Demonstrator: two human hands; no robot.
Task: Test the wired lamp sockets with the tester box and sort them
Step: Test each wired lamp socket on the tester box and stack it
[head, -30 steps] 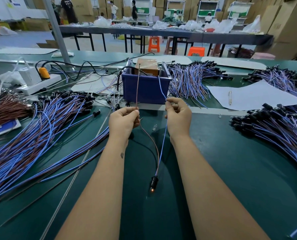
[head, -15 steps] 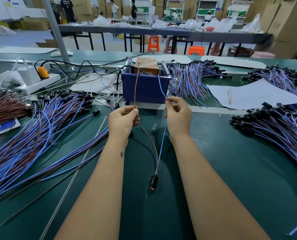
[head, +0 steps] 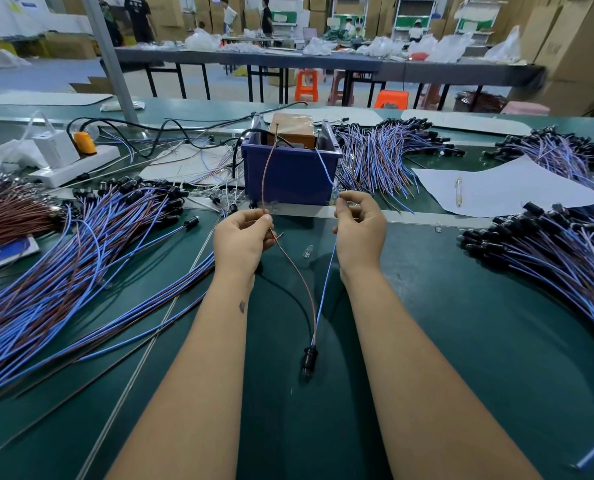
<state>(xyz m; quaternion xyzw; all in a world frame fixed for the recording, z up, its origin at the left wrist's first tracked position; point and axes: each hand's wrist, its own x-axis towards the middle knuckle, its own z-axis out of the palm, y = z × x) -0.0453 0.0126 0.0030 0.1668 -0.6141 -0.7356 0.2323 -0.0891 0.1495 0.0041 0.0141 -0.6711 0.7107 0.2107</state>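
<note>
Blue bin (head: pixel 288 174), far edge of green table (head: pixel 462 341), centre: holds an orange-brown tester box (head: pixel 294 128) between grey dividers, with black cables entering from the left. Lamp socket (head: pixel 309 360), black, hanging near the table between both forearms: its brown wire (head: pixel 299 271) is pinched by thumb and fingers of the left hand (head: pixel 242 239) and runs up to the box top; its blue wire (head: pixel 326 282) is pinched by the curled fingertips of the right hand (head: pixel 359 230) and runs up to the bin's right rim. Loose stock: socket bundles (head: pixel 63 258) at left, further bundles (head: pixel 558 258) at right, a third heap (head: pixel 382 157) just beside the bin.
</note>
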